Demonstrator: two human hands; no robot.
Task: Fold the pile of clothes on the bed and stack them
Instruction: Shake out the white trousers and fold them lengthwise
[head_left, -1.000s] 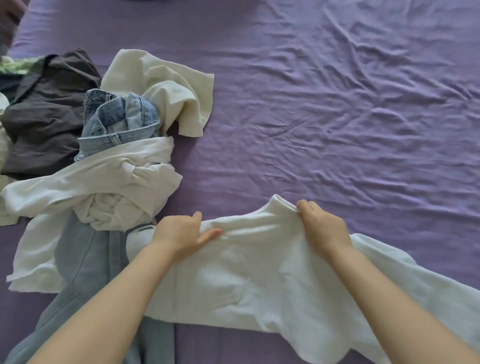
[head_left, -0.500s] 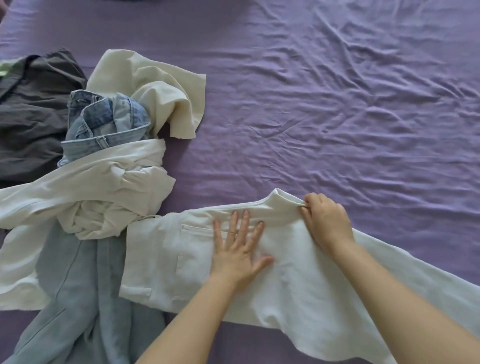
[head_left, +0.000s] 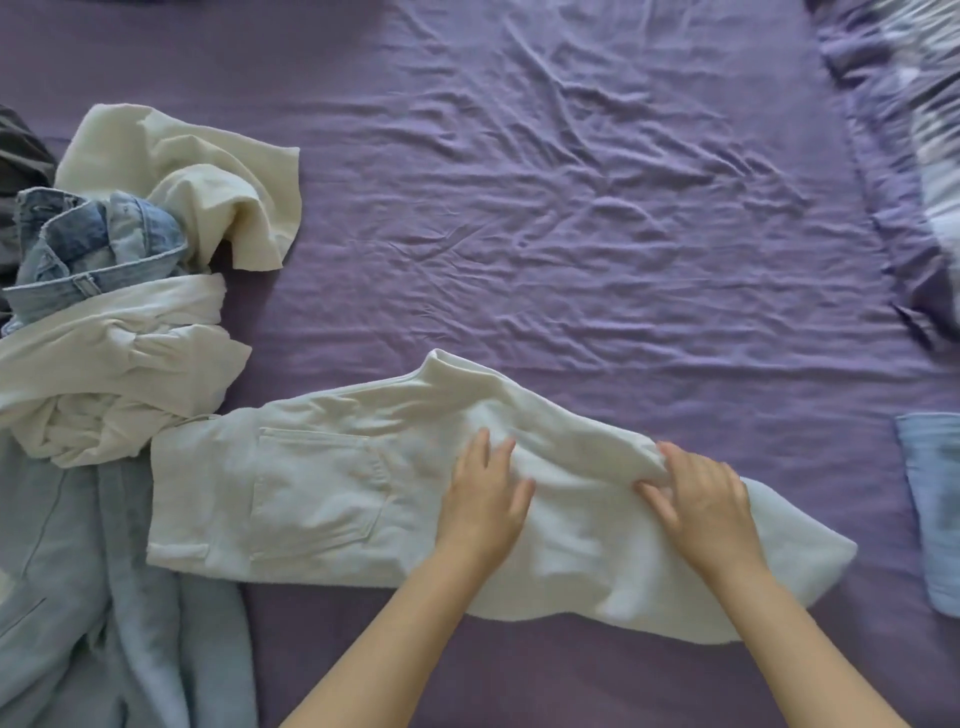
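The white trousers (head_left: 332, 499) are laid across the near middle of the bed (head_left: 597, 218), waistband toward the left edge, back pocket facing up. The left hand (head_left: 485, 501) is laid flat on the cloth at the seat, fingers straight and slightly spread, pressing down. Half a second earlier this hand lay at the same part of the garment; a second ago it was held at the upper edge near the waistband. The right hand (head_left: 698, 496) has been moved along the leg toward the right edge; its fingers are curled over a raised fold of the leg fabric, which is gripped. Earlier this hand was pinching the peak of the upper edge, now released and lying free.

It is judged that smoothing has been completed and that the leg is about to be drawn over toward the waistband for the first fold.

The unfolded pile (head_left: 114, 332) remains at the left edge, touching the waistband end. A folded pale blue item (head_left: 930, 509) is seen at the right edge, well apart, and is taken to be the start of the stack.
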